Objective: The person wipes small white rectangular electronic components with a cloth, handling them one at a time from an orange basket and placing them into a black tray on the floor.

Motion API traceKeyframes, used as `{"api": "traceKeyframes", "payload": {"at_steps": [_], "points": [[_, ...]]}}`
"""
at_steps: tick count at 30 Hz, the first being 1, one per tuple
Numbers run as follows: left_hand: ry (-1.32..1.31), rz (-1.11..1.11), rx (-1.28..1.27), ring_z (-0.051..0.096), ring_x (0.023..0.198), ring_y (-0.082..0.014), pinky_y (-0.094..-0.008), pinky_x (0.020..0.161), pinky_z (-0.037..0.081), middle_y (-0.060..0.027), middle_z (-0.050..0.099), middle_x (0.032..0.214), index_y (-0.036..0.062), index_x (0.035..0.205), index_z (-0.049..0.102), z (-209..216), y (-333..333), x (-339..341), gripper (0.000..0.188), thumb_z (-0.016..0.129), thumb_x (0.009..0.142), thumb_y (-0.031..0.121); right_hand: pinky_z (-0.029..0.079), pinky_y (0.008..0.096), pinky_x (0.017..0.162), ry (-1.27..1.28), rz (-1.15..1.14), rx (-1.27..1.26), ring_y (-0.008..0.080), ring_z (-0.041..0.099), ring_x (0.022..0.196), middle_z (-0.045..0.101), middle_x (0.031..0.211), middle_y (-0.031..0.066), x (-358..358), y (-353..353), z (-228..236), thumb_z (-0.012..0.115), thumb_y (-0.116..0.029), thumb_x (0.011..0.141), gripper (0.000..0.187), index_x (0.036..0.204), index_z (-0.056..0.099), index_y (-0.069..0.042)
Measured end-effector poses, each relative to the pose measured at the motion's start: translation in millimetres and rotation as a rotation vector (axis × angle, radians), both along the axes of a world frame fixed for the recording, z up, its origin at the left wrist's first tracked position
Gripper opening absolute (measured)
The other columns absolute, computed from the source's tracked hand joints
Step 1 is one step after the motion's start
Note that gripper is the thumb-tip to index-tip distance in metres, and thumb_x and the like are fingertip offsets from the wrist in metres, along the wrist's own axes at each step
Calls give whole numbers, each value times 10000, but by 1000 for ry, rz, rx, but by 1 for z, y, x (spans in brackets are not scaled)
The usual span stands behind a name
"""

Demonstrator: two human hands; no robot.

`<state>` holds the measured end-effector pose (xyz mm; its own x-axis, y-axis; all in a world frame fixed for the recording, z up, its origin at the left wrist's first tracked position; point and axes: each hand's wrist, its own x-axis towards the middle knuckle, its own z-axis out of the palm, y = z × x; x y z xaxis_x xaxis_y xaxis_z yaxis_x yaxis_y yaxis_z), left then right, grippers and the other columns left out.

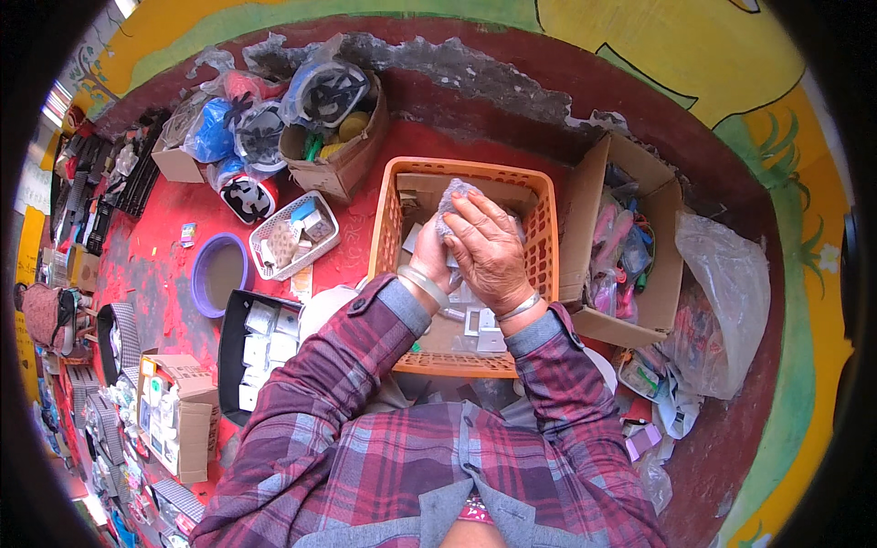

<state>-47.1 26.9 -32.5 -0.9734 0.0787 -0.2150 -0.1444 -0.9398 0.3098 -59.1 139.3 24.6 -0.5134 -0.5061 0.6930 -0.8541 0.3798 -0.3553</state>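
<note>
A crumpled grey cloth (451,196) is pressed between my two hands, over the orange plastic basket (390,215). My right hand (489,251) lies across it from the right, fingers together and pointing up and left. On the other side my left hand (426,253) closes against the cloth, its fingers mostly hidden behind the right hand. A bit of something pale shows between the palms, too small to name. Inside the basket, below my hands, several small white boxes (491,340) lie on a cardboard lining.
Right of the basket stands an open cardboard box (571,228) of bagged goods, beside a clear plastic bag (726,292). To the left are a white basket (326,245), a purple-rimmed basin (199,279) and a black tray (233,352) of white packs. Another carton (343,173) stands by the wall.
</note>
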Motion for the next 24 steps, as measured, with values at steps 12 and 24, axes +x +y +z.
{"api": "traceKeyframes", "payload": {"at_steps": [12, 24], "points": [[-11, -76, -97, 644, 766, -243, -352, 696, 551, -97, 652, 873, 83, 925, 615, 29, -31, -4, 471, 357, 946, 476, 428, 372, 945, -18, 283, 14, 248, 573, 1090, 656, 1072, 55, 5, 2, 12, 695, -97, 742, 212, 953, 672, -80], [61, 18, -30, 589, 1010, -403, -541, 898, 472, -234, 592, 1111, 1, 1220, 503, 50, -31, -8, 763, 288, 901, 660, 492, 336, 842, -1180, 400, -706, 219, 605, 924, 651, 991, 104, -29, 58, 13, 470, -272, 972, 316, 1029, 629, -5]]}}
